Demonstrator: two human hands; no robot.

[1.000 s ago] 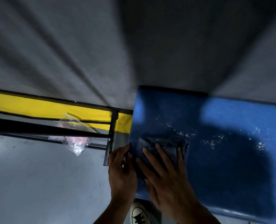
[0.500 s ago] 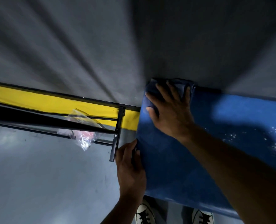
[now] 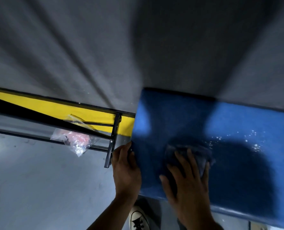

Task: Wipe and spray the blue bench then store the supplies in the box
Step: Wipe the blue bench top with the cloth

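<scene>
No text, label or number can be read anywhere

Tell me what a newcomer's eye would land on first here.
The bright blue bench fills the right side, with the right hand pressing a dark cloth flat on it. White droplets speckle the bench right of the cloth. A yellow strip runs left, a clear plastic bag below it.

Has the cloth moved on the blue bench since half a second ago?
Yes. The cloth, under the right hand, went from the far left corner of the blue bench back toward its near edge, closer to the droplets.
</scene>
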